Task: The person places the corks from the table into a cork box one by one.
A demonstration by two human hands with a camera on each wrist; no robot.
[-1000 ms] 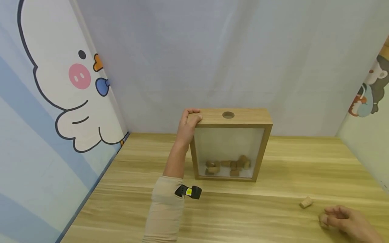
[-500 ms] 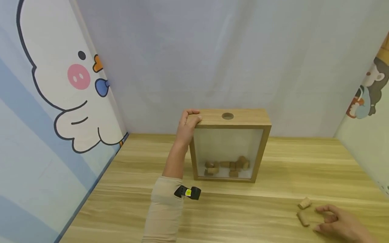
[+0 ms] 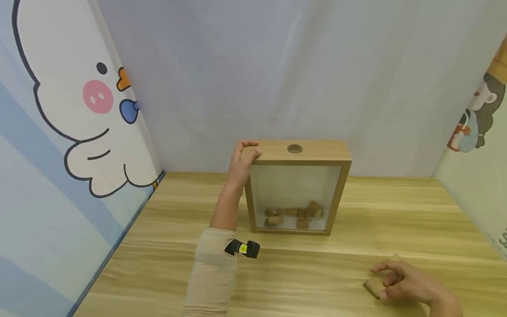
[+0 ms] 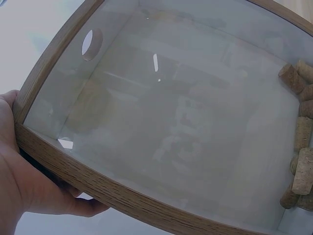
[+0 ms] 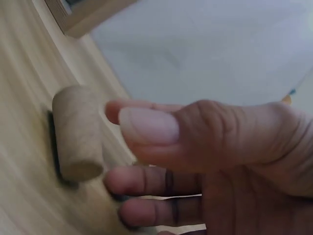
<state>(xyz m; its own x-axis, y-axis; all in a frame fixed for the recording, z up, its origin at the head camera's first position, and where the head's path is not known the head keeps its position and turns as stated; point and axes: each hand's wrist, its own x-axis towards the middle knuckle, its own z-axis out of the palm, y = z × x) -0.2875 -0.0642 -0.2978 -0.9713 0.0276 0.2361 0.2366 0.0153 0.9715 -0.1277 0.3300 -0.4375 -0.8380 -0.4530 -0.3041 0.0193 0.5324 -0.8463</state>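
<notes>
A shallow wooden box (image 3: 340,198) with a clear front stands upright on the table, a round hole (image 3: 295,149) in its top. Behind the pane, several corks (image 3: 273,220) lie along the bottom; they show at the right of the left wrist view as corks (image 4: 304,171). My left hand (image 3: 242,164) grips the box's upper left corner. At the lower right, my right hand (image 3: 408,281) is beside a loose cork (image 5: 78,132), its fingers loosely bent and holding nothing. Another cork (image 3: 395,257) is mostly hidden behind that hand.
The wood-grain table (image 3: 166,264) ends at a pale curtain (image 3: 253,88) behind the box. Cartoon-printed walls (image 3: 59,145) stand at the left and right. A black wrist strap with a camera (image 3: 242,248) sits on the left sleeve.
My right hand has moved left, and the nearer cork has shifted left across the table. The farther cork is now largely covered by the hand. My left hand stays on the box.
</notes>
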